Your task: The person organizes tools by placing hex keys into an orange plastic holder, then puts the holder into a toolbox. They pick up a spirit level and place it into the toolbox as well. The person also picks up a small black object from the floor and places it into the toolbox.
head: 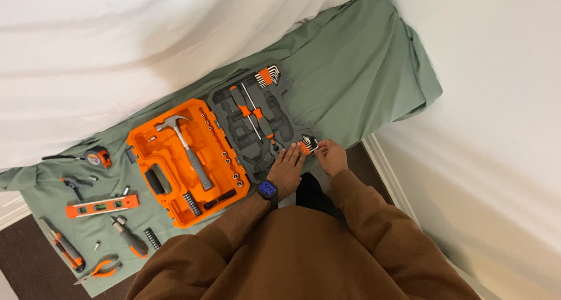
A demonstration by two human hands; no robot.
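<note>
Head view: hex key set is pinched by both hands at the case's four o'clock; many tools remain outside.

A small rectangular blue-lit watch screen sits on the left wrist.

Two hex-key sets, perhaps two screwdrivers

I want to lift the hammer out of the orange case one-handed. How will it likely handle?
The hammer will probably feel head-heavy: its steel claw head sits at one end of a long handle. It looks rigid, so it should not flex. The bare metal shaft may be slippery; the darker grip end near the case edge looks safer to hold.
</note>
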